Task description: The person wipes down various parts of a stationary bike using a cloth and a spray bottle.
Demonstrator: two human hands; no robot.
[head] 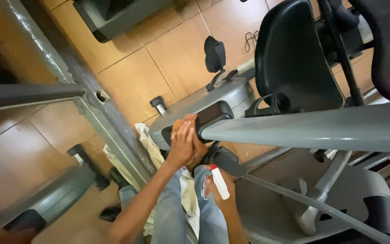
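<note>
- Left hand [182, 141]: fingers flat and together, pressing an orange cloth [180, 123] against the black end cap [211, 116] of a grey machine bar [312, 127]
- Right hand [222, 192]: fingers wrapped round a white spray bottle [219, 181] with a red tip, held low above the person's jeans [170, 212]
- Surroundings: black padded seat [292, 58], pale rag [147, 144] on the tiled floor [154, 58]

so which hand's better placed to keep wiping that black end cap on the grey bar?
Probably left. The left hand already lies flat against the black end cap of the grey bar, with something orange under it. The right hand is lower, wrapped round a white spray bottle.
</note>
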